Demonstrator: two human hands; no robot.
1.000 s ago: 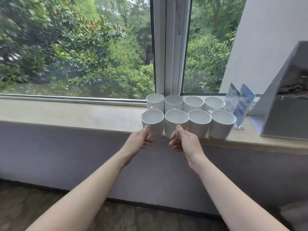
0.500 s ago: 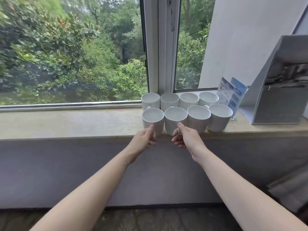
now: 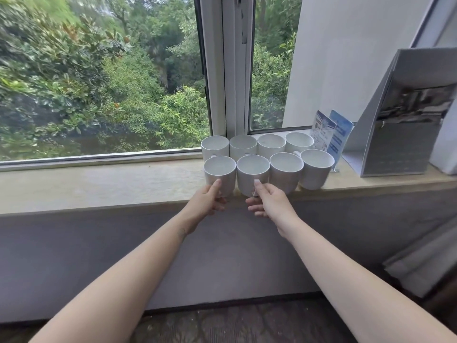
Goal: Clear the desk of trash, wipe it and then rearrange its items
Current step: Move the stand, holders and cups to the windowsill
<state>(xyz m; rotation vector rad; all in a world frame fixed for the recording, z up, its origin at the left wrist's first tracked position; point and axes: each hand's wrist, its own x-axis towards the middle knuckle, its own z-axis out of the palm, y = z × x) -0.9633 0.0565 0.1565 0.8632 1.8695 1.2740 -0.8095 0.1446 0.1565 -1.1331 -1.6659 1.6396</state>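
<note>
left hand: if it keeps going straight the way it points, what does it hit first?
The front-left mug. The left hand points straight at it, and the thumb is already on its side. Directly behind it stands the back-left mug. The two seem to touch, though depth is unclear.

head-worn view, facing windowsill [image 3: 99, 186], close
</note>
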